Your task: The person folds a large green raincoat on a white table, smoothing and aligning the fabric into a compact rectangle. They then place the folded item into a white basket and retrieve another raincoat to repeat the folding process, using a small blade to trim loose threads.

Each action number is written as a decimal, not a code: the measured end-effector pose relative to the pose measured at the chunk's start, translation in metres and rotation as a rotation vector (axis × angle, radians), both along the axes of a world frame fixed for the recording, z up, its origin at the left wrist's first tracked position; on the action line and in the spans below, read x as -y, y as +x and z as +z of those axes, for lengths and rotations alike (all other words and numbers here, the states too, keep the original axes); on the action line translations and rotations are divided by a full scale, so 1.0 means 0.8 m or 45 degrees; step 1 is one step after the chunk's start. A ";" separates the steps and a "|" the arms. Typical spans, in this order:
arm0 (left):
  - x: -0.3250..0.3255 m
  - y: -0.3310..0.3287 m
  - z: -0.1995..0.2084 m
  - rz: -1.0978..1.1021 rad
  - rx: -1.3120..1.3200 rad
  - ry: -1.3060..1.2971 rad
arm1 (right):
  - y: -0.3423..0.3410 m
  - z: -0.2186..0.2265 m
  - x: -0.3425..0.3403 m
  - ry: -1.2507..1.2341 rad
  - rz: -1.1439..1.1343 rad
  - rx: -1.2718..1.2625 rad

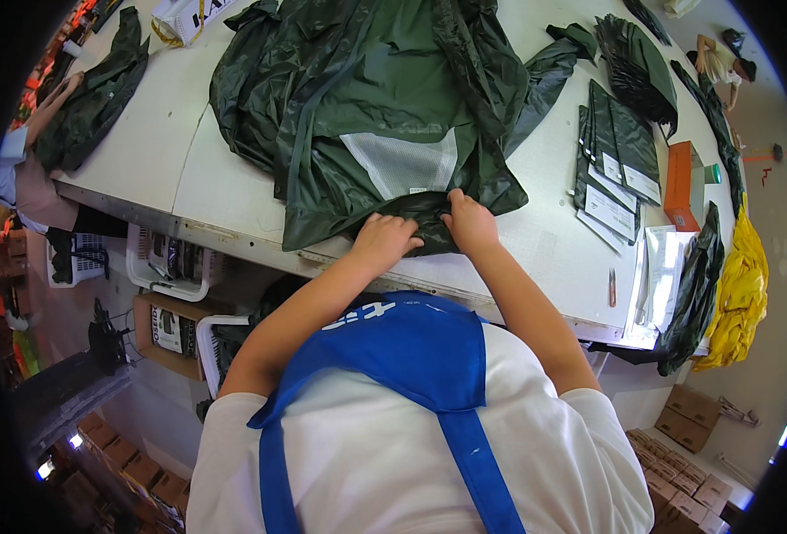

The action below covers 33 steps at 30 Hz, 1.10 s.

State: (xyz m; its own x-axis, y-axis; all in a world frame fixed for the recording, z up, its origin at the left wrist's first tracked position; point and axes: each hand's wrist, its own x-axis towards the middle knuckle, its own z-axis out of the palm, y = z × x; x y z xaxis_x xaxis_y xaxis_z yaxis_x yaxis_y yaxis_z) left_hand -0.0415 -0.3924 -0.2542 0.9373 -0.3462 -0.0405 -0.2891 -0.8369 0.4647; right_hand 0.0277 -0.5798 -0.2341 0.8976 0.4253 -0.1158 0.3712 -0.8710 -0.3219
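Note:
A dark green camouflage rain jacket lies spread open on the white table in front of me, its hem toward me. A pale mesh panel shows on its inner side, with a small white label at the panel's lower edge. At the hem, my left hand is closed on the bunched fabric, its fingertips pointing right. Just to its right, my right hand pinches the same hem beside the mesh panel. Some fingertips of both hands are hidden in the folds.
On the right lie several flat dark packages with white labels, an orange box and a small knife-like tool. Yellow fabric hangs over the right edge. A co-worker's arm reaches onto dark fabric at far left. White baskets stand below the table.

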 end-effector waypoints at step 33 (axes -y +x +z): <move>-0.034 0.013 0.012 0.023 0.446 -0.012 | -0.009 -0.004 0.000 0.266 0.336 0.267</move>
